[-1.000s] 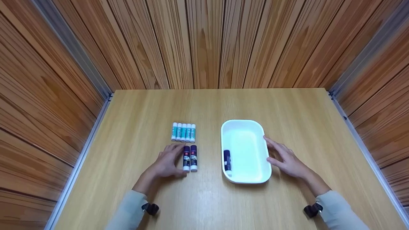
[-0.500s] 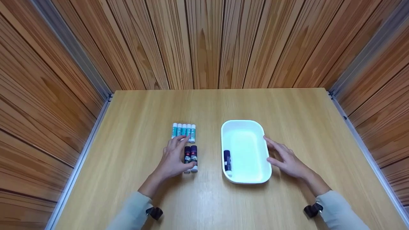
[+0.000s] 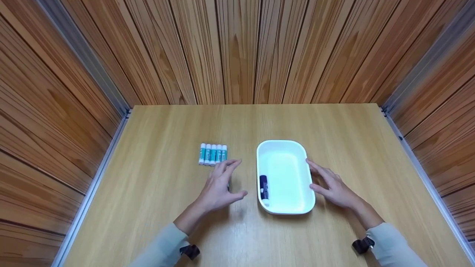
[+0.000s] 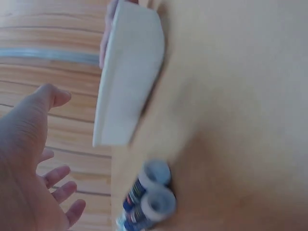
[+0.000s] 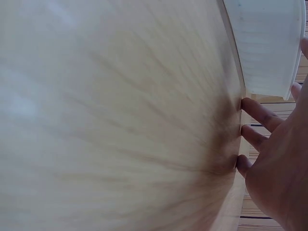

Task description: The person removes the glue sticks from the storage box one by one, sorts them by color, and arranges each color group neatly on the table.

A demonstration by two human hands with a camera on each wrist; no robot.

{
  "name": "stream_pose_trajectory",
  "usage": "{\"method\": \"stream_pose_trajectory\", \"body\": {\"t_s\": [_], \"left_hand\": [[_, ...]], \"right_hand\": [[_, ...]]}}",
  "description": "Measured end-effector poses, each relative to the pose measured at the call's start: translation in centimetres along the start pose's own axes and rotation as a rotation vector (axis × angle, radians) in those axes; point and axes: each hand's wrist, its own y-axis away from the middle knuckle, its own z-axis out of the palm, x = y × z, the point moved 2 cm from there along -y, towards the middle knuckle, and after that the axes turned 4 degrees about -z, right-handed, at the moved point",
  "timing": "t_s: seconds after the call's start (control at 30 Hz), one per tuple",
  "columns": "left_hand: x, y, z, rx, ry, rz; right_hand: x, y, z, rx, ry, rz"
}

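My left hand (image 3: pixel 219 189) is spread above the table with nothing in it, between the row of glue sticks and the tray. Beneath it, mostly hidden in the head view, lie two dark glue sticks with white ends, side by side; the left wrist view shows the nearer dark glue stick (image 4: pixel 153 208) apart from the palm. Inside the white tray (image 3: pixel 282 210), another dark glue stick (image 3: pixel 264 187) lies along the left wall. My right hand (image 3: pixel 334 187) rests thumb and fingertips against the tray's right side, its other fingers touching the tabletop in the right wrist view.
Several slim white-and-teal glue sticks (image 3: pixel 213 154) lie in a row beyond my left hand. Wood-plank walls with metal edge strips enclose the wooden table (image 3: pixel 237 237) at the back and both sides.
My left hand has moved right, from beside the two dark glue sticks to over them and toward the tray, its fingers spreading. My right hand and the tray have stayed put.
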Motion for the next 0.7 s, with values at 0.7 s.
{"method": "stream_pose_trajectory", "body": {"t_s": [0.7], "left_hand": [[7.6, -0.6, 5.5, -0.249, 0.056, 0.098]], "right_hand": [[0.1, 0.1, -0.1, 0.013, -0.001, -0.021]]}}
